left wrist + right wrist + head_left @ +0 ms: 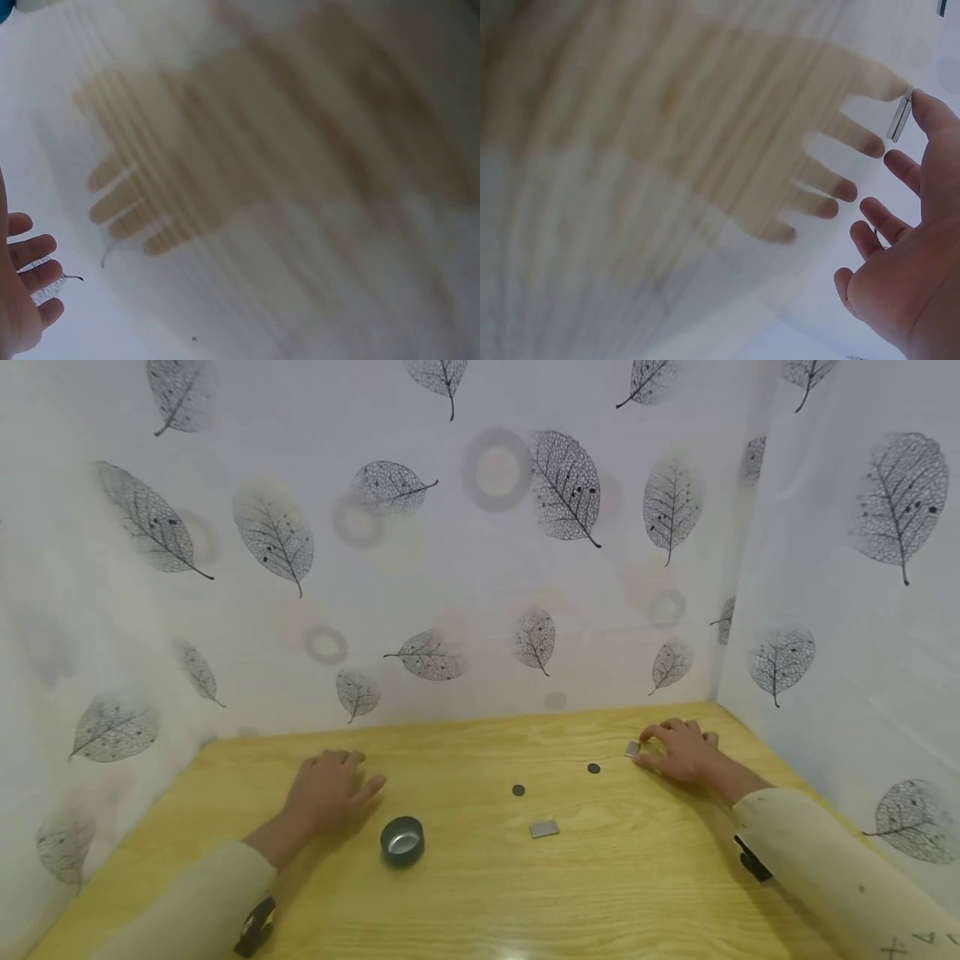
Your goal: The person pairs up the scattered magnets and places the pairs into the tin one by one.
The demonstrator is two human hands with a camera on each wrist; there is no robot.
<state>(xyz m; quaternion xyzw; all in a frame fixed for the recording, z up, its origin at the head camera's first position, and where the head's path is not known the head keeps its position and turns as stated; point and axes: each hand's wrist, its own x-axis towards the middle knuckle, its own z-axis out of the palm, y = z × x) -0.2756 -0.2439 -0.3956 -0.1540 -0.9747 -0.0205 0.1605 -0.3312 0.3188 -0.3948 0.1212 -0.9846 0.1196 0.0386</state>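
Note:
At the far right of the table, my right hand (681, 753) reaches toward a small, flat, pale rectangular piece (632, 749). In the right wrist view the thumb (931, 112) comes right at one end of that piece, and the index finger (902, 169) stays apart from it, so the piece is not pinched. My left hand (327, 792) holds nothing; its fingers are spread low at the left of the table. Nearest to it stands a small dark round bowl (402, 841) with a shiny inside.
Two small dark discs (518, 790) lie apart on the wooden table (480, 902), between the hands. Nearer the front is a second flat grey rectangle (544, 829). A leaf-patterned white curtain (465, 568) closes off the back and both sides.

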